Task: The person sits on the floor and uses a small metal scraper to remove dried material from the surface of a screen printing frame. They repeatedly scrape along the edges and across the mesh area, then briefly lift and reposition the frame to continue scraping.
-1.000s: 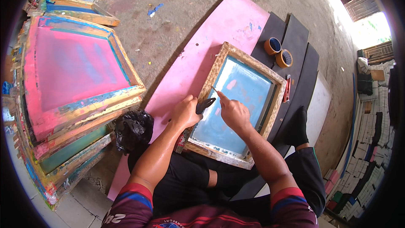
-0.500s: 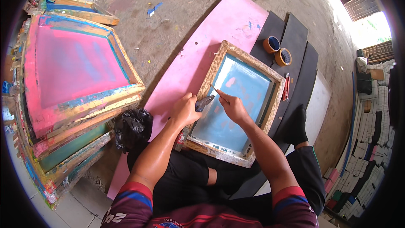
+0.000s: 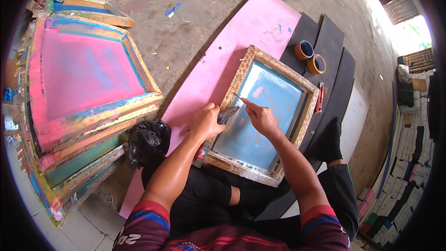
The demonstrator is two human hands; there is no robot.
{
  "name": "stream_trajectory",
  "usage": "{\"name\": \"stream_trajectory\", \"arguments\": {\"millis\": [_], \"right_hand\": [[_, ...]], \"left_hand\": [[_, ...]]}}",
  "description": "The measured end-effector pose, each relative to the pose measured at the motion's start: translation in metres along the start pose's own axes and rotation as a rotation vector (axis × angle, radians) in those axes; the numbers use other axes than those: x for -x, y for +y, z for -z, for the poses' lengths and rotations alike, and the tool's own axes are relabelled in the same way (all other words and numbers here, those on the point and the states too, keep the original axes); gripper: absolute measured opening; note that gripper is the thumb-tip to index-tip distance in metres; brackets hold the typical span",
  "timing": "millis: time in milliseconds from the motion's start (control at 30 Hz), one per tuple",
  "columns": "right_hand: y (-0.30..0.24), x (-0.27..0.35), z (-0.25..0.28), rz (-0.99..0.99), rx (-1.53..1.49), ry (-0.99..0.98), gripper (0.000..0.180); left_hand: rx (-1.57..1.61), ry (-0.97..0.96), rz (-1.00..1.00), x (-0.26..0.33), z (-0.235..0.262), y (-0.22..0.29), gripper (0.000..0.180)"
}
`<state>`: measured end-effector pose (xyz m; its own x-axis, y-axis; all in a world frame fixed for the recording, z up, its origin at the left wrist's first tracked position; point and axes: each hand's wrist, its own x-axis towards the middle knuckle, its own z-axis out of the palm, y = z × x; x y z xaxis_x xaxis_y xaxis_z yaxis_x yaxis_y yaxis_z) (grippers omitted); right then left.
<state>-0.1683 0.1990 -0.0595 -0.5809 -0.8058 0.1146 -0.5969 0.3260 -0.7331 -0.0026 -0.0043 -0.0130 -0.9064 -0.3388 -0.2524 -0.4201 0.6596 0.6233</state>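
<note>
A wooden-framed printing screen (image 3: 310, 107) with blue mesh lies tilted across my lap and the boards in front of me. My left hand (image 3: 206, 122) is at its left side, closed around a dark, pointed piece (image 3: 228, 114) whose kind I cannot make out. Pinched in my right hand (image 3: 264, 119) is a thin stick-like tool (image 3: 239, 96), its tip close to the inner edge of the left frame bar. Whether the tip touches the wood or mesh is too small to tell.
Colour-stained screens (image 3: 93, 108) are stacked at left, beside a black plastic bag (image 3: 148, 142). A pink board (image 3: 241, 28) and black boards (image 3: 331, 37) lie under the screen. Two tape rolls (image 3: 318, 65) and red cutters (image 3: 319, 97) sit right of it.
The whole view has shifted slightly, so things appear a little further right. Both hands keep nearly the same place at the screen, with the same things held.
</note>
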Motion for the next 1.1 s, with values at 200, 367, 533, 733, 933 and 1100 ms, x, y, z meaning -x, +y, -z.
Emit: {"name": "stream_trajectory", "arguments": {"millis": [200, 367, 533, 733, 933, 1100], "right_hand": [[-0.058, -0.034, 0.053, -0.968, -0.755, -0.390, 0.047], [-0.066, 0.002, 0.026, -0.474, 0.032, -0.199, 0.040], [-0.092, 0.003, 0.026, -0.395, 0.228, -0.231, 0.038], [-0.085, 0.008, 0.015, -0.321, 0.217, -0.138, 0.038], [-0.098, 0.002, 0.015, -0.317, 0.340, -0.173, 0.040], [-0.120, -0.003, 0.005, -0.350, 0.598, -0.255, 0.038]], "left_hand": [[0.027, -0.015, 0.028, 0.001, -0.004, -0.006, 0.040], [0.042, -0.008, 0.007, 0.002, -0.003, -0.006, 0.045], [0.087, 0.014, -0.013, 0.007, -0.002, -0.010, 0.051], [0.019, -0.066, -0.018, 0.011, 0.005, -0.010, 0.058], [0.009, -0.039, -0.001, 0.013, -0.003, -0.012, 0.064], [-0.037, -0.035, -0.017, 0.014, -0.003, -0.007, 0.063]]}}
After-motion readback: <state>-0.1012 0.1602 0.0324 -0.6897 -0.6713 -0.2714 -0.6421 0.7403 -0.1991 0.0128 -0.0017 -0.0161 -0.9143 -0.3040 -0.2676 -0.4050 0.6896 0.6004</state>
